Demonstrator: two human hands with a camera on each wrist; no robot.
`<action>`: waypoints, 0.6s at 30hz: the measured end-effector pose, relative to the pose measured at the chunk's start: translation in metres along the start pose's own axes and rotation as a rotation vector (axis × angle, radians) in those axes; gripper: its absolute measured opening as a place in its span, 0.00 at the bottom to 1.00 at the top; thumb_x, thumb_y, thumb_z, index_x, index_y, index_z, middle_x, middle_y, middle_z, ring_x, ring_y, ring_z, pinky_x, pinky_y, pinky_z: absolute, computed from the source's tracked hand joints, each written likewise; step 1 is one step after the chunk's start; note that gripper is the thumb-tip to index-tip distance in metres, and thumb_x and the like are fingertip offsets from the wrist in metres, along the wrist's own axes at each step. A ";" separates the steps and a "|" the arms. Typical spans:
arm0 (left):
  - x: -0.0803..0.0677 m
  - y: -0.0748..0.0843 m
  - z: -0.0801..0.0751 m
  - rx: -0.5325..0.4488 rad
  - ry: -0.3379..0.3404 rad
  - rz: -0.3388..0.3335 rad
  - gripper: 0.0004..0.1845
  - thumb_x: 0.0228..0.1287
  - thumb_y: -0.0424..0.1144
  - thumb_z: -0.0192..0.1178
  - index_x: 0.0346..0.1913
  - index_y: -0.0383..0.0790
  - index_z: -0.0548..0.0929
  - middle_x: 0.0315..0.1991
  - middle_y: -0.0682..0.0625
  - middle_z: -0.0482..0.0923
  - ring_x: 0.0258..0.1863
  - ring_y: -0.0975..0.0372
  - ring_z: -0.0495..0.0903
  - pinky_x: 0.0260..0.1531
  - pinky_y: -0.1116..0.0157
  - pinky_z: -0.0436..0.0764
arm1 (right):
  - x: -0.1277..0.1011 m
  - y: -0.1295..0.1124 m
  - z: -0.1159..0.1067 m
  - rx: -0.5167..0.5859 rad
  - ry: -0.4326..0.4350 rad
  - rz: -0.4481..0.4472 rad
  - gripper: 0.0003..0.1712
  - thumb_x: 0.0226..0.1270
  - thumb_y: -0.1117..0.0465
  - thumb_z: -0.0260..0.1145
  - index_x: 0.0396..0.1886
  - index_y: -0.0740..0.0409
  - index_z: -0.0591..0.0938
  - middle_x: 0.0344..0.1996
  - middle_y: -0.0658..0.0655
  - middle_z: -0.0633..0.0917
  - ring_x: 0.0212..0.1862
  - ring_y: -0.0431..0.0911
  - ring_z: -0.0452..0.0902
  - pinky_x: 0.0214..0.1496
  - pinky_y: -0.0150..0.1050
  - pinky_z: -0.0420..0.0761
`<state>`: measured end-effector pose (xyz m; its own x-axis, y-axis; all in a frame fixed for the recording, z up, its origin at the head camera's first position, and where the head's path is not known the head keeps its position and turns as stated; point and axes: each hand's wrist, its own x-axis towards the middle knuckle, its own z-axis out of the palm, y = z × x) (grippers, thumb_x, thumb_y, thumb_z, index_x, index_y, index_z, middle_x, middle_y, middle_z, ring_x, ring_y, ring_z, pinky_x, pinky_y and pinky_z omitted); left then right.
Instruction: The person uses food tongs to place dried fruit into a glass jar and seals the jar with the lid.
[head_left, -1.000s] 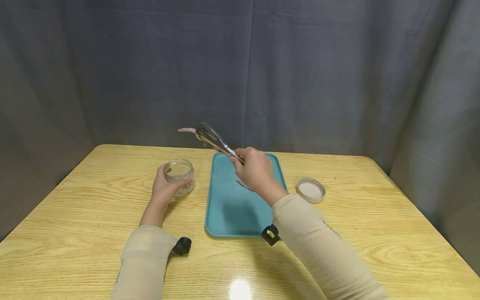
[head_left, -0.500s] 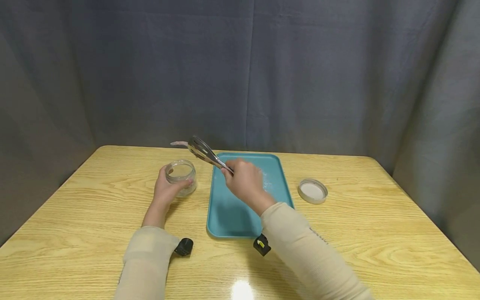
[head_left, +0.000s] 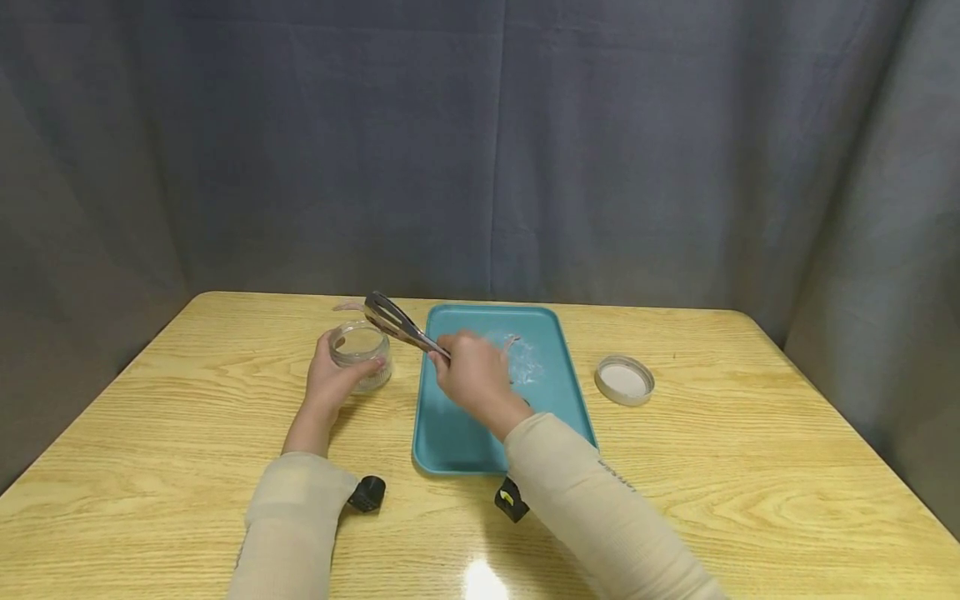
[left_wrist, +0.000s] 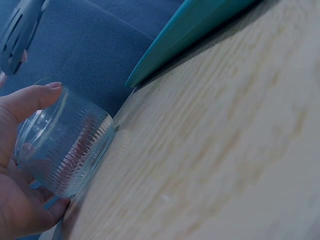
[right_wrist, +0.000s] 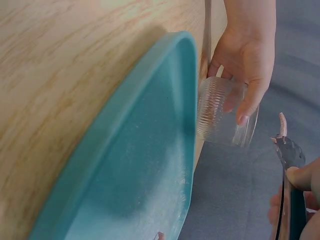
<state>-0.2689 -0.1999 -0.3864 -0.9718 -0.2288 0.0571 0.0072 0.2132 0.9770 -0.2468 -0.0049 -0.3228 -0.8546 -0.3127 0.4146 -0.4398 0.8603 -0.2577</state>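
Note:
My left hand (head_left: 327, 382) grips a ribbed clear glass jar (left_wrist: 80, 150) standing on the table without its lid, thumb near the rim. Something pinkish shows low inside the jar through the ribbed glass. My right hand (head_left: 474, 375) holds metal tongs (head_left: 396, 323) by the handles, their slotted heads pointing left just above the jar's far rim. A thin, pale pink strip (right_wrist: 283, 124) is pinched at the tips of the tongs and sticks out beyond them. In the head view it passes over the back of the jar's mouth.
A teal tray (head_left: 450, 458) lies right of the jar, with a whitish wet smear (head_left: 528, 367) and a small pinkish piece (head_left: 513, 340) on it. Right of the tray rests a round jar lid (head_left: 625, 381), inner side up. Grey curtains (head_left: 337, 150) stand behind the table.
My right hand has moved left and down, bringing the tongs and the pink strip from high above the table to the jar's rim. My left hand and the jar have stayed in place.

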 end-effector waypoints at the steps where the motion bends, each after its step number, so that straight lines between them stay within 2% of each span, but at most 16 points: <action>1: 0.000 0.000 0.000 -0.001 -0.002 0.000 0.49 0.44 0.41 0.66 0.66 0.44 0.46 0.64 0.44 0.47 0.61 0.48 0.48 0.56 0.53 0.53 | 0.000 0.000 0.001 0.000 -0.004 0.002 0.09 0.59 0.53 0.57 0.30 0.48 0.82 0.24 0.48 0.77 0.26 0.44 0.73 0.32 0.47 0.71; 3: 0.000 -0.001 -0.001 -0.002 -0.005 0.004 0.49 0.44 0.41 0.67 0.66 0.43 0.46 0.64 0.44 0.47 0.61 0.48 0.48 0.56 0.53 0.53 | -0.001 -0.001 0.002 -0.004 -0.012 0.002 0.09 0.60 0.53 0.57 0.31 0.48 0.82 0.24 0.48 0.77 0.26 0.44 0.73 0.42 0.53 0.68; 5: 0.000 -0.001 -0.001 -0.004 -0.005 0.006 0.49 0.44 0.42 0.67 0.66 0.43 0.46 0.64 0.44 0.47 0.61 0.49 0.48 0.56 0.54 0.53 | -0.001 -0.001 0.004 -0.010 -0.013 0.000 0.09 0.59 0.53 0.57 0.31 0.48 0.82 0.24 0.48 0.77 0.26 0.44 0.73 0.45 0.55 0.66; 8: 0.000 -0.001 -0.002 -0.006 -0.006 0.007 0.50 0.44 0.42 0.67 0.66 0.44 0.45 0.64 0.44 0.47 0.61 0.49 0.48 0.56 0.55 0.54 | -0.002 -0.002 0.005 -0.022 -0.021 -0.006 0.09 0.60 0.52 0.57 0.32 0.49 0.82 0.24 0.48 0.77 0.26 0.44 0.73 0.41 0.53 0.69; 10: -0.001 -0.001 -0.002 -0.011 -0.008 0.005 0.50 0.44 0.42 0.67 0.66 0.44 0.45 0.64 0.45 0.47 0.61 0.49 0.48 0.56 0.55 0.54 | -0.003 -0.002 0.006 -0.027 -0.030 -0.008 0.10 0.60 0.52 0.57 0.33 0.49 0.82 0.24 0.49 0.77 0.25 0.44 0.73 0.31 0.47 0.73; 12: -0.001 0.000 -0.002 -0.016 -0.010 0.002 0.50 0.44 0.42 0.67 0.66 0.44 0.45 0.64 0.44 0.47 0.61 0.49 0.48 0.56 0.55 0.54 | -0.003 -0.003 0.007 -0.033 -0.040 -0.009 0.11 0.60 0.52 0.57 0.34 0.49 0.82 0.24 0.49 0.77 0.25 0.44 0.73 0.26 0.44 0.73; 18: -0.001 0.000 -0.002 -0.015 -0.007 -0.002 0.50 0.43 0.42 0.67 0.66 0.44 0.45 0.64 0.45 0.47 0.61 0.49 0.49 0.56 0.56 0.56 | -0.004 -0.003 0.006 -0.032 -0.066 0.005 0.12 0.60 0.52 0.56 0.37 0.49 0.82 0.26 0.49 0.78 0.26 0.44 0.73 0.25 0.43 0.73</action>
<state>-0.2680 -0.2014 -0.3865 -0.9735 -0.2220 0.0540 0.0092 0.1982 0.9801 -0.2438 -0.0091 -0.3290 -0.8734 -0.3337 0.3548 -0.4278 0.8738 -0.2311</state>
